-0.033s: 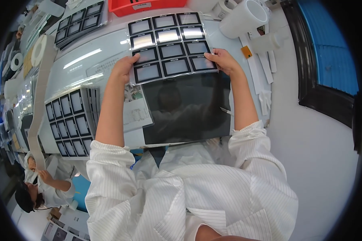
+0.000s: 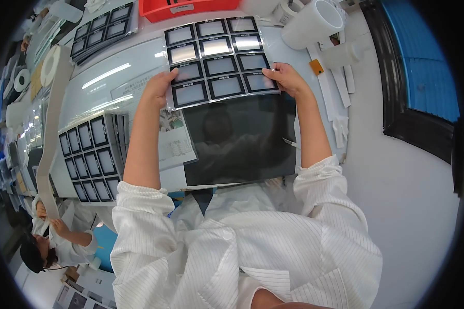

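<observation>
1. Nothing moves since the earlier frame: both hands stay on the sheet of framed panels (image 2: 216, 62).
2. Hidden: fingers under the sheet's lower corners; dark glossy panel (image 2: 239, 141) shows only reflections.
3. Count: twelve framed panels, in four rows of three.
4. Left hand (image 2: 159, 87) grip closed on the lower-left corner, right hand (image 2: 288, 78) grip closed on the lower-right; sheet spans between them above the bench (image 2: 103, 87).

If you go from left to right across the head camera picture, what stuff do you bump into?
Paper strip → stack of black-framed panels → left hand → held sheet of panels → right hand → white roll → blue tray.
</observation>
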Demonstrator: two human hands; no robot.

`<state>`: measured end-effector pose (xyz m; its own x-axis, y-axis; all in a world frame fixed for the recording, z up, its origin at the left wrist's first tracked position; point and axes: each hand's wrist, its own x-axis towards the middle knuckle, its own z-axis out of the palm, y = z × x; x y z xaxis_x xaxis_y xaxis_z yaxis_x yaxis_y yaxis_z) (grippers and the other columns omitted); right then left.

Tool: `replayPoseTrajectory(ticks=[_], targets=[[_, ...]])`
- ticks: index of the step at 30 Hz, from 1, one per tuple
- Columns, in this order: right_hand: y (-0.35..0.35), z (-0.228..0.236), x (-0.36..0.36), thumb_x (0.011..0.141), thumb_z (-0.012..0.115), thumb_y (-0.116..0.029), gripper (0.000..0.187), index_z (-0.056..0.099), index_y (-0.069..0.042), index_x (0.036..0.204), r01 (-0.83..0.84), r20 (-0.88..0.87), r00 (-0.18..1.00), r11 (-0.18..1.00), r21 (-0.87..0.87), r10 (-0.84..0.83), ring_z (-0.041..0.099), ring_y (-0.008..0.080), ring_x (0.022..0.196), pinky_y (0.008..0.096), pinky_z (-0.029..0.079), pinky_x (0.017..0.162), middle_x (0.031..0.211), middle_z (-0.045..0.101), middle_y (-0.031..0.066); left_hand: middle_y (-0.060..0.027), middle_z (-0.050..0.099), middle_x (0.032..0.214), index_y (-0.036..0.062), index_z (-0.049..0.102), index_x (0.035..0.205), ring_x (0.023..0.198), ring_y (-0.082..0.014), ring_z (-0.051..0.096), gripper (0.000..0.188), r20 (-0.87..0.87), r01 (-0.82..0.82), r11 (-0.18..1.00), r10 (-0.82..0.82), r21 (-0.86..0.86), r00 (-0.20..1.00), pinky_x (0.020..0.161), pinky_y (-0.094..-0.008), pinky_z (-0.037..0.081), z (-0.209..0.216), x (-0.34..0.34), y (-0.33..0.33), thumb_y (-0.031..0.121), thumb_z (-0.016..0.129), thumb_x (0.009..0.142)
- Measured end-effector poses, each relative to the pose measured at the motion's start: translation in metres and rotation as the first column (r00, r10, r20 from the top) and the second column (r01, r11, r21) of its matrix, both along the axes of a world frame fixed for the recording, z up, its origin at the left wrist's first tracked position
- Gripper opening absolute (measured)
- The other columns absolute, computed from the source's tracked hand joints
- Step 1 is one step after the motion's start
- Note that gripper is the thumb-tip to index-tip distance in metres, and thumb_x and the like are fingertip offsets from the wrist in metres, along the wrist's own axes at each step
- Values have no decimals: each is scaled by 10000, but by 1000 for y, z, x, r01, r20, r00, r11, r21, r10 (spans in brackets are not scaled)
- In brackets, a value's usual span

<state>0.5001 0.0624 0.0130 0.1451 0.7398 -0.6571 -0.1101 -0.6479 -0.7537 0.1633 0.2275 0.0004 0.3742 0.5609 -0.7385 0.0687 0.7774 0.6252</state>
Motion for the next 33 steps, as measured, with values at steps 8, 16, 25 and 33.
replayPoseTrajectory(ticks=[8,16,25,33], targets=[[1,11,-18,822,717,-201,263,579,-31,967,-40,180,983,993,109,20,533,66,564,219,396,467,721,610,1,-83,641,1050,24,512,1231,947,-175,621,413,183,-126,960,81,250,980,803,-305,523,-14,-4,7,108,672,859],[-5,8,-15,826,724,-206,303,555,-39,1015,-66,106,993,994,90,56,587,75,644,213,441,532,762,630,12,-42,641,982,34,566,1081,861,-132,606,265,122,-87,938,48,335,991,778,-276,501,-5,6,13,148,670,865],[-118,48,-86,818,710,-61,516,444,-33,1258,-116,-74,990,991,68,121,593,77,883,236,495,751,1009,625,36,-65,638,1011,12,547,1136,931,-149,609,323,-19,-41,987,45,157,999,801,-290,501,30,-89,-107,149,664,868],[-211,20,-138,915,617,-219,395,501,-30,1243,-37,-201,979,995,-95,17,557,73,948,220,456,819,1094,606,23,-48,639,1042,45,556,1136,938,-143,618,269,98,-121,987,131,-105,986,816,-294,525,27,-155,-223,91,637,884]])
